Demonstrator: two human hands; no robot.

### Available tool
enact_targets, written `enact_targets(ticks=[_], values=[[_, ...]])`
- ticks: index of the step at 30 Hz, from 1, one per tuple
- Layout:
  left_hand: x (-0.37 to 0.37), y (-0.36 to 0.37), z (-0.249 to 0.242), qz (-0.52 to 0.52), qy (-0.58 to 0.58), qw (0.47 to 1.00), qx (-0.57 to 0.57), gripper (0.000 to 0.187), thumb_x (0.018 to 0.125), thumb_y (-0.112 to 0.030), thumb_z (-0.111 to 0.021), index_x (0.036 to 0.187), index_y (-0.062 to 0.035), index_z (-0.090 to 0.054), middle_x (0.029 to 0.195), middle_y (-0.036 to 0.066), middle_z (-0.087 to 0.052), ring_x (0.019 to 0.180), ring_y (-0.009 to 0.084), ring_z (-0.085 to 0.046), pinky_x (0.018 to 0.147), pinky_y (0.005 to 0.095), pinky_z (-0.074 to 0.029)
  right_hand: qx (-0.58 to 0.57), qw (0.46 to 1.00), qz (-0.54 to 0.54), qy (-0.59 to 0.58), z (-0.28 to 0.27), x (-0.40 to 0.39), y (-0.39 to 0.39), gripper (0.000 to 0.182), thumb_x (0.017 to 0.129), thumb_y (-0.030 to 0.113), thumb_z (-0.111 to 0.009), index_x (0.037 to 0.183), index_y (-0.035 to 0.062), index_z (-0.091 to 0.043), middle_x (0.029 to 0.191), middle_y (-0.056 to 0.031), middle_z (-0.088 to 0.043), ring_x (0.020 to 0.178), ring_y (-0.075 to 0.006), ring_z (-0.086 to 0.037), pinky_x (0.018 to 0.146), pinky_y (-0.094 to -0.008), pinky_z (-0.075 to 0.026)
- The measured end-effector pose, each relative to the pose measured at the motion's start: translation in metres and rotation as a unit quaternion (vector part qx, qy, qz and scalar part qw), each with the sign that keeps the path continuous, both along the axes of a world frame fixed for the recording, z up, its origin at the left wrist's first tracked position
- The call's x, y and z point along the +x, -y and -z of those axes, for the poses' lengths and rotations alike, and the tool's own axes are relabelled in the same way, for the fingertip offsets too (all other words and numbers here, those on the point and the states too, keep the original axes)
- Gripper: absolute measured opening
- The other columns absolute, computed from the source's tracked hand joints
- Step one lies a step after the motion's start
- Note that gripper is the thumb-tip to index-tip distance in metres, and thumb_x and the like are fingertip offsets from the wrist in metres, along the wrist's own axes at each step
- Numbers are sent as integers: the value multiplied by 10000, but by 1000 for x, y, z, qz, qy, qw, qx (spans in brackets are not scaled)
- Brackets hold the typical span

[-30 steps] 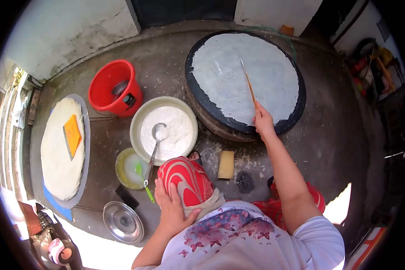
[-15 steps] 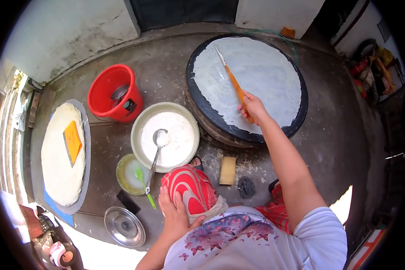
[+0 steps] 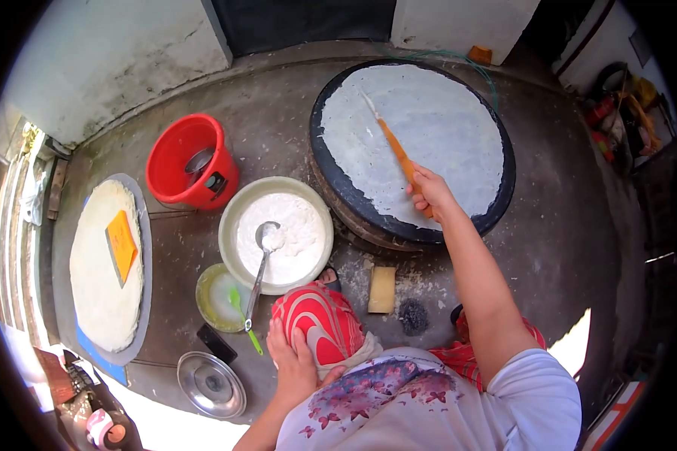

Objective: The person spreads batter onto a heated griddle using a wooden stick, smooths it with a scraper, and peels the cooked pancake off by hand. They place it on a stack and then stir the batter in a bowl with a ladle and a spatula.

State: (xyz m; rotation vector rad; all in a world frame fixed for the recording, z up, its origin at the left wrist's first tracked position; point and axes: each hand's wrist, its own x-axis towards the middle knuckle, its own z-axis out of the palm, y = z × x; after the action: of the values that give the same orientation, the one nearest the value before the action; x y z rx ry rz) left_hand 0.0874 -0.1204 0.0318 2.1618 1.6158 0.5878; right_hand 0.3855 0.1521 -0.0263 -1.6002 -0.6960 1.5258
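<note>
Right hand [image 3: 429, 192] is closed around the orange handle of a long spatula [image 3: 390, 146]; the blade is laid on the thin white crepe [image 3: 436, 128] that covers the round black griddle [image 3: 504, 197], far right of the floor [image 3: 278, 128]. Left hand [image 3: 293, 359] is rested flat, fingers spread, on the red patterned knee [image 3: 320, 319], holding nothing.

Between the body and the griddle: a yellow sponge [image 3: 381, 289] and a dark scrubber [image 3: 413, 316] on the floor, with spilled flour around them. Left of the griddle: a white basin of batter [image 3: 274, 233] with a metal ladle [image 3: 259, 263] stood in it. Just near of it, a small yellow bowl [image 3: 217, 297] with a green-handled tool [image 3: 244, 319]. A red bucket [image 3: 192, 161] is set far left of the basin, metal cup inside. A steel lid [image 3: 211, 385] and a dark phone [image 3: 217, 343] lie near left. Far left: a stack of finished crepes [image 3: 101, 278] on a grey tray [image 3: 144, 248], an orange scraper [image 3: 121, 244] on top.

No legible writing is seen.
</note>
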Motion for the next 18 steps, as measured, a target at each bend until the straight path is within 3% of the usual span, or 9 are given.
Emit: enact_targets(ticks=[4, 6, 7, 8, 9, 10, 12, 16, 18], values=[[1, 0, -1, 0, 2, 1000, 11, 1062, 633, -411, -738, 1340, 14, -69, 1314, 395, -68, 1205, 550, -151, 946, 632, -163, 10, 999, 44, 29, 3, 14, 19, 370, 920, 216, -415, 1289, 220, -440, 691, -1, -463, 448, -70, -307, 378, -208, -285], [1, 2, 7, 1, 3, 1000, 12, 1056, 639, -414, -734, 1340, 12, -70, 1315, 396, -65, 1205, 550, -151, 946, 631, -163, 71, 968, -61, 234, 24, 19, 14, 425, 906, 207, -422, 1328, 201, -373, 712, -45, -510, 498, -127, -469, 417, -271, -392], [1, 3, 9, 0, 2, 1000, 14, 1050, 644, -417, -730, 1341, 10, -70, 1316, 397, -63, 1204, 550, -151, 947, 630, -163, 70, 968, -59, 234, 30, 20, 10, 425, 906, 207, -422, 1328, 201, -373, 712, -45, -510, 498, -127, -469, 417, -271, -392], [1, 2, 7, 2, 2, 1000, 14, 1050, 644, -417, -730, 1341, 10, -70, 1316, 397, -63, 1204, 550, -151, 947, 630, -163, 119, 881, -134, 439, 35, 20, 4, 435, 887, 194, -435, 1319, 193, -386, 718, -73, -532, 574, -192, -535, 481, -324, -436], [2, 0, 3, 4, 2, 1000, 15, 1043, 651, -422, -723, 1342, 10, -71, 1316, 397, -61, 1205, 550, -149, 948, 628, -161, 161, 743, -201, 618, 37, 18, -1, 446, 867, 180, -449, 1310, 185, -398, 725, -101, -554, 650, -257, -600, 545, -377, -481], [3, 0, 1, 6, 2, 1000, 15, 1036, 658, -428, -716, 1342, 10, -72, 1317, 396, -60, 1205, 550, -146, 950, 626, -160, 161, 744, -200, 617, 27, 12, -1, 446, 867, 180, -449, 1310, 185, -398, 725, -101, -554, 650, -257, -600, 545, -377, -481], [4, 1, -2, 3, -2, 1000, 11, 1032, 663, -432, -711, 1342, 12, -74, 1316, 396, -61, 1207, 549, -142, 952, 624, -159, 74, 656, -179, 729, 7, 2, 1, 365, 878, 184, -417, 1239, 161, -467, 744, -158, -597, 774, -270, -620, 647, -393, -489], [2, 4, -1, -12, -8, 1000, 3, 1019, 674, -447, -696, 1339, 20, -81, 1318, 393, -56, 1214, 545, -131, 957, 617, -156, 64, 660, -169, 729, -3, 10, -4, 326, 867, 193, -439, 1172, 127, -532, 793, -158, -619, 783, -252, -617, 661, -381, -484], [0, 7, 5, -16, -1, 1000, 5, 1020, 675, -446, -695, 1340, 22, -80, 1319, 393, -51, 1217, 544, -127, 959, 616, -155, 105, 841, -155, 508, -3, 1, 3, 325, 857, 159, -453, 1160, 89, -548, 913, -145, -630, 811, -261, -609, 678, -356, -481]])
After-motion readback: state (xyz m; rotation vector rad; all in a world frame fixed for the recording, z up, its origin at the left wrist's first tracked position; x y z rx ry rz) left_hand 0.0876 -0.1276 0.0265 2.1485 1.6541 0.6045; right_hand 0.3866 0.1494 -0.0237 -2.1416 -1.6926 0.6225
